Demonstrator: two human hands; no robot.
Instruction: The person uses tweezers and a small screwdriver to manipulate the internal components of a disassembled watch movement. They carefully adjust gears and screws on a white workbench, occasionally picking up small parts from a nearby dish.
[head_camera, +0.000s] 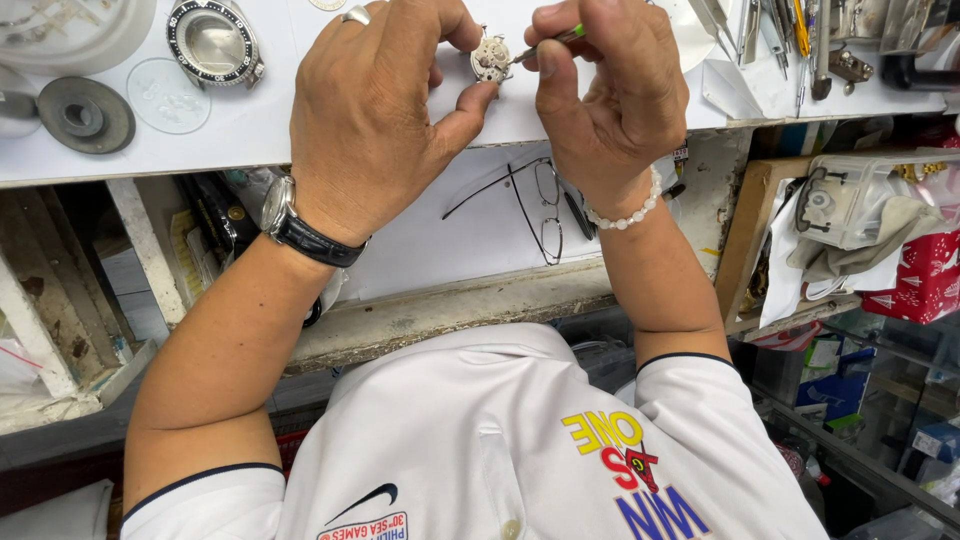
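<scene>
Head view looked straight down on the white bench (250, 130), and I saw both hands meeting near its front edge. My left hand (375, 110) pinched a small round watch movement (490, 58) between thumb and fingers, keeping it just above or on the bench top; I could not tell whether it touched. My right hand (610, 85) was clenched on a thin green-handled tool (548, 44), its tip resting on the movement's right side. The knuckles of both hands hid most of the movement, so only a pale sliver of it showed between them.

A ring (355, 14) sat on the left hand and a black-strapped wristwatch (290, 222) on that wrist; a white bead bracelet (628, 212) circled the right wrist.

Left of the hands, well apart, lay a watch case (213, 42) with a dark bezel, a clear crystal (168, 95) just beside it, and a grey disc (85, 115) nearer the edge. A white dish (75, 35) stood at the far left corner. Right of the hands, a row of tweezers and drivers (790, 40) lay along the bench.

Below the bench, folded spectacles (535, 205) rested on a white sheet between my forearms. A plastic box (870, 195) and a red bag (925, 275) crowded the shelf to the right.
</scene>
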